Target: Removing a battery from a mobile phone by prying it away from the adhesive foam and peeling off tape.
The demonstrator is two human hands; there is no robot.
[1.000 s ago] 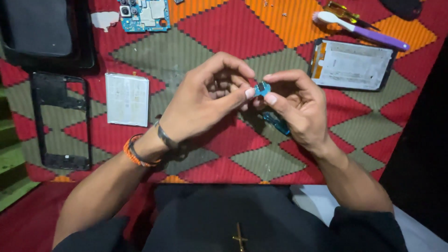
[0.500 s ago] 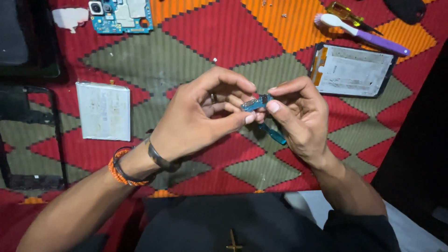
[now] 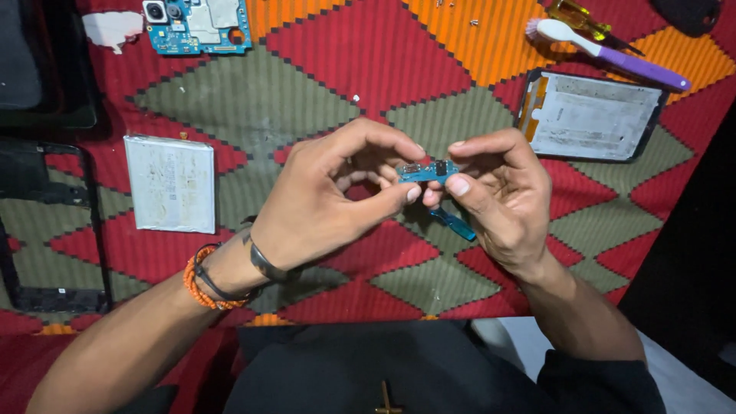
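Both hands hold steady from a moment ago, left hand and right hand pinching the small blue circuit board between thumb and fingers above the patterned rug, battery lying untouched to the left.

Small circuit board: blue. Rug: red, orange and olive-grey diamond pattern. Battery: silver-white. Brush: purple handle, white head. Bead bracelet: orange. Main board: blue.
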